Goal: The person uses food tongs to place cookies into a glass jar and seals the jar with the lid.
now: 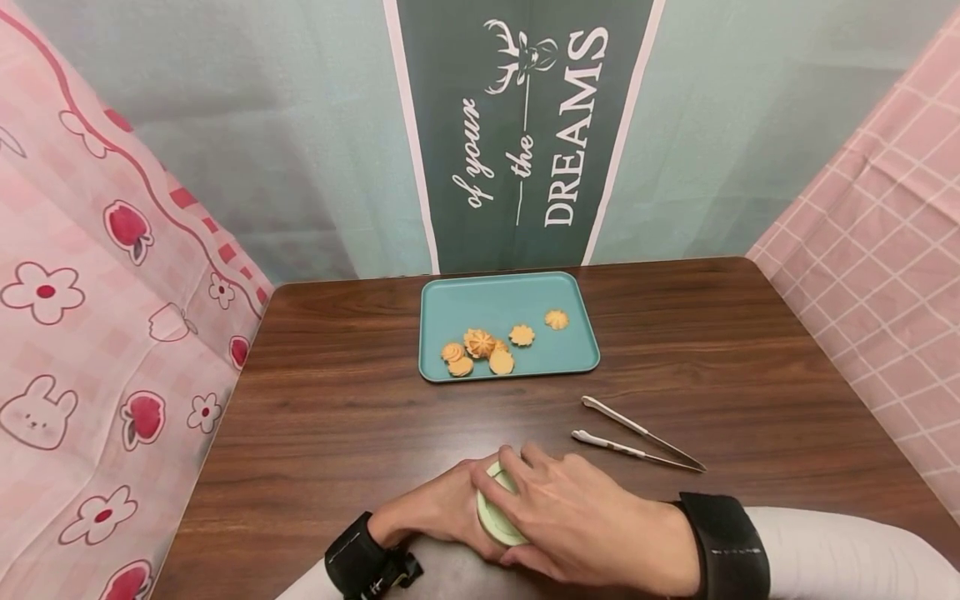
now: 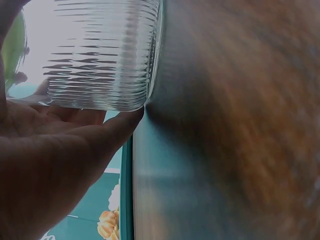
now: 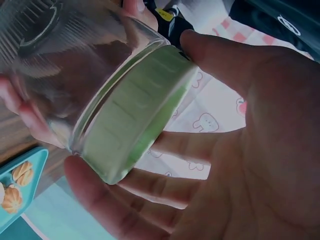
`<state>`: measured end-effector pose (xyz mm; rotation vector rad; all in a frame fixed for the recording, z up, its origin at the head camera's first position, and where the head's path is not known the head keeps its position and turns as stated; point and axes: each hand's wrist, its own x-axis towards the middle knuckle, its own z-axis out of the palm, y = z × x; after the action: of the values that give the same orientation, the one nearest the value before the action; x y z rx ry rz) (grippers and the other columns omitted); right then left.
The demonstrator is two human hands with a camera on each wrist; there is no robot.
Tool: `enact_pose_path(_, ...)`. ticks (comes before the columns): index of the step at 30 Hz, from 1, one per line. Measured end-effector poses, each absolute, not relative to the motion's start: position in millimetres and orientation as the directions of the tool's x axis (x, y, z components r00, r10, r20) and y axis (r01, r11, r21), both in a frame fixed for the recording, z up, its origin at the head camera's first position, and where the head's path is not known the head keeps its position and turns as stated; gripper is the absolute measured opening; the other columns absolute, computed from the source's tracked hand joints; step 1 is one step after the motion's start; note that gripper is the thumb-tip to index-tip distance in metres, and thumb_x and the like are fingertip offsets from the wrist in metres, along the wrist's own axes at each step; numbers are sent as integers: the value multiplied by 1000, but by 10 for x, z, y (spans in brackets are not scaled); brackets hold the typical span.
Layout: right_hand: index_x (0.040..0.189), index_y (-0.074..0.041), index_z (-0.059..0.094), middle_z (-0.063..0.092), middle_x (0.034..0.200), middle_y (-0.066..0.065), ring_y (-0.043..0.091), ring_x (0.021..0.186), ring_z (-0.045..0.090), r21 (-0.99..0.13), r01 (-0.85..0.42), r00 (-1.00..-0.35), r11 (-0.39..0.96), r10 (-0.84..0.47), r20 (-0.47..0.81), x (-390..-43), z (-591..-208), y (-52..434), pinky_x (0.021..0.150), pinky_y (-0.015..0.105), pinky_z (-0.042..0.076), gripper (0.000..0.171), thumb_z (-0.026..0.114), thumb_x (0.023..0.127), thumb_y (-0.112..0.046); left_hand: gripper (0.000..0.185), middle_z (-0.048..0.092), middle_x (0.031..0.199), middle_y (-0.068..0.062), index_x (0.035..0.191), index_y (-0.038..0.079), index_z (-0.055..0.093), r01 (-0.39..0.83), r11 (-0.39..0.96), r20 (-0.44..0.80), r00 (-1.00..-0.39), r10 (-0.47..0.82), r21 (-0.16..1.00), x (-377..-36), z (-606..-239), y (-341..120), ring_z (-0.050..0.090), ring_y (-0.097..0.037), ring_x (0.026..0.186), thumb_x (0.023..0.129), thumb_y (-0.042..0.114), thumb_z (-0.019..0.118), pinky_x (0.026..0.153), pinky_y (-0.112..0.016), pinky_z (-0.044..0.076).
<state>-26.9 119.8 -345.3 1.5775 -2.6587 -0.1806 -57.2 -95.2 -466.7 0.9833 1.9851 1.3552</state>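
Left hand (image 1: pixel 431 512) wrapped around a ribbed glass jar (image 2: pixel 102 55), holding it near the front edge of the table (image 1: pixel 337 400), tipped on its side. Right hand (image 1: pixel 577 521) cupped over the jar's pale green lid (image 3: pixel 142 115), fingers and thumb curled round its rim, gripping it. Lid seated on the jar's mouth in the right wrist view. Jar mostly hidden between both hands in the head view, only a sliver of green lid showing. Black straps on both wrists, a white sleeve on the right arm.

Just beyond the right hand, a pair of metal tongs (image 1: pixel 637 437) lying flat on the wood, tips pointing left, apart from both hands. Farther back, near the middle of the table, a teal tray (image 1: pixel 510 292) holding several small orange cookies (image 1: pixel 480 343), clustered toward its front left, two more spread to the right.

Behind the table, a dark green banner (image 1: pixel 517 125) with white lettering. Pink patterned cloth (image 1: pixel 97 292) on the left, pink checked cloth (image 1: pixel 877 242) on the right.
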Motion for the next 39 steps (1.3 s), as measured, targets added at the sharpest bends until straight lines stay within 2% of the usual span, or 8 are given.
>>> enact_pose_path(7, 152, -19, 51, 59, 117, 2, 15, 91, 59, 73, -905, -421, 420, -907, -3, -322, -3453, 1216, 47, 21, 36, 79, 73, 91, -63, 77, 63, 125, 11, 139, 24, 54, 233, 208, -32, -589, 808, 950, -572, -4674, -958, 66, 1, 104, 76, 23, 97, 91, -23, 57)
enact_pose_path(14, 145, -19, 55, 58, 119, 1, 13, 93, 57, 19, -916, -400, 401, -916, 31, -340, -3449, 1234, 48, 20, 35, 72, 82, 86, -50, 79, 63, 124, 11, 138, 26, 54, 248, 225, -38, -590, 807, 942, -577, -4678, -952, 65, 1, 104, 74, 24, 99, 91, -22, 57)
enact_pose_path(26, 141, -19, 57, 58, 117, 2, 14, 92, 56, 48, -921, -382, 386, -922, 64, -339, -3439, 1254, 48, 20, 37, 69, 82, 84, -49, 81, 62, 125, 11, 142, 23, 53, 273, 234, -36, -577, 816, 933, -581, -4669, -958, 64, 2, 106, 75, 23, 98, 92, -21, 56)
enact_pose_path(39, 145, -20, 56, 59, 122, 4, 17, 96, 60, 77, -934, -346, 350, -936, 60, -351, -3425, 1268, 47, 20, 36, 70, 80, 86, -49, 81, 63, 125, 11, 142, 30, 52, 218, 227, -66, -568, 821, 949, -595, -4675, -966, 64, -1, 107, 76, 23, 98, 94, -23, 56)
